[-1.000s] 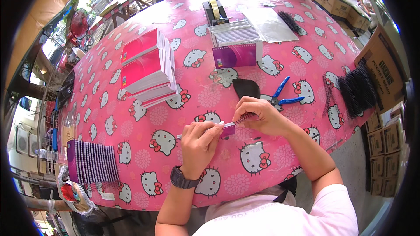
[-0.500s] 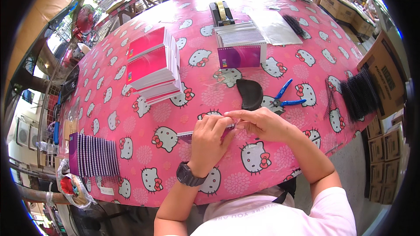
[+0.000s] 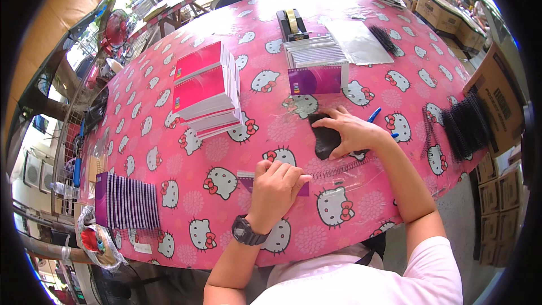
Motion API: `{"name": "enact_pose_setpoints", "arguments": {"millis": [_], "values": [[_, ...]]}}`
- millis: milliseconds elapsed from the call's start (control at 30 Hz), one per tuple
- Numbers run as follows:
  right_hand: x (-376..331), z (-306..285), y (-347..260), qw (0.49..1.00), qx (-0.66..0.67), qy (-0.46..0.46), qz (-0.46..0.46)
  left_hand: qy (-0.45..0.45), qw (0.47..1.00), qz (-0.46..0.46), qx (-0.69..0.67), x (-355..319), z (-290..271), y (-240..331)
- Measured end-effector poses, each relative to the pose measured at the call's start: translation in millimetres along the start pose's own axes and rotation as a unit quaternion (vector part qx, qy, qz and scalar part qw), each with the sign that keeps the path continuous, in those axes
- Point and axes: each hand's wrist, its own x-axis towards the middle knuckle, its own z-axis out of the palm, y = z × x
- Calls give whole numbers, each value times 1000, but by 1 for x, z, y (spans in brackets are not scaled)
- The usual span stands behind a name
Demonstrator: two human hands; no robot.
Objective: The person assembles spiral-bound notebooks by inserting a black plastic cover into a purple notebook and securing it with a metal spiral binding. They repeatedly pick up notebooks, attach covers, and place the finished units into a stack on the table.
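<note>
Head view, item list, spiral-binding station on pink cartoon-cat tablecloth (image 3: 169,152).

1. Left hand (image 3: 276,183): curled, fingers pressing down on small purple notebook (image 3: 246,177), near centre; book lies flat, mostly hidden under hand. Wristwatch (image 3: 247,230) on that arm.
2. Right hand (image 3: 353,133): fingers spread, flat on black patch (image 3: 324,135), prob. a cover sheet or pad; can't tell if gripped or just touched. Blue-handled pliers (image 3: 375,117) partly under this hand.
3. Wire spiral coil (image 3: 339,169): lies loose on cloth betw. the two hands, just right of notebook, touching neither as far as visible.
4. Pink notebook stacks (image 3: 206,87), far left. Purple notebook row (image 3: 127,200), near left. Purple-cover stack (image 3: 316,70) and tape dispenser (image 3: 292,22), far centre. Black coils (image 3: 466,127), right edge.

Step, by judgement: book held ready, coil not yet threaded. Next move calls for right hand to collect coil, align its end w/ punched edge.
</note>
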Motion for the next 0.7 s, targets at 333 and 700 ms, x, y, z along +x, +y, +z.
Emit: {"name": "enact_pose_setpoints", "arguments": {"millis": [333,700], "values": [[-9,-5,-5,973,225,-3,-52,-9,998,0,55,-8,-17,-19],[-3,8,-24,888,439,-50,-129,26,999,1,33,-5,-10,-21]]}}
